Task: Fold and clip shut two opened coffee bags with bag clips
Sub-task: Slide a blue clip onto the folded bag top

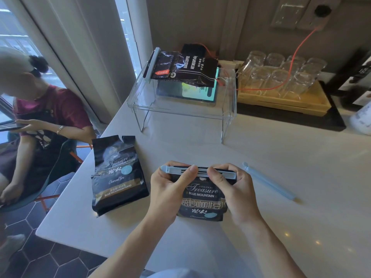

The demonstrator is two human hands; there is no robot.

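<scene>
Three coffee bags [119, 173], three bag clips [200, 171], ten-odd glasses [281, 77], two hands [170, 189]

both bare forearms reach in from the near edge, converging toward the middle. the left hand [170, 183] and right hand [230, 185] sit side by side, fingers curled, thumbs nearly meeting, each pinching the light blue bag clip [198, 171] between them.

Spare clip [268, 180] right of held bag [202, 201]
</scene>
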